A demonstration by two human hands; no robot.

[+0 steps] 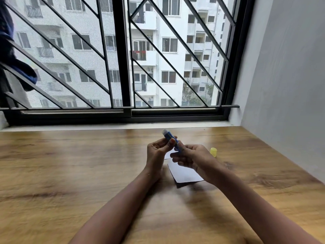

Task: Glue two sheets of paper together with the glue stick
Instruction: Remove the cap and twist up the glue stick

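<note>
Two bare hands are raised together just above the centre of the frame, over a wooden table [70,173]. A blue glue stick [171,140] is held between them, tilted so that its uncapped whitish tip points toward the upper left and its lower end is buried in the right hand [195,160]. The right hand is closed around that lower end, its fingers curled under. The left hand [158,152] is closed on the middle of the barrel, pinched between thumb and fingertips [171,142].

Directly beneath the hands, a white sheet of paper [184,173] is laid flat on the table, one corner pointing toward the lower middle of the frame, with a dark edge or shadow shown along its lower side. A second white sheet [169,154] is glimpsed in the gap between the two hands, slightly higher in the frame; because most of it is hidden, whether the two sheets overlap cannot be told with certainty.

A yellow cap [213,151] is seen on the table just right of the right hand, apart from the glue stick. A barred window [123,59] fills the upper part of the frame, and a grey wall [290,85] occupies the right side.
</note>
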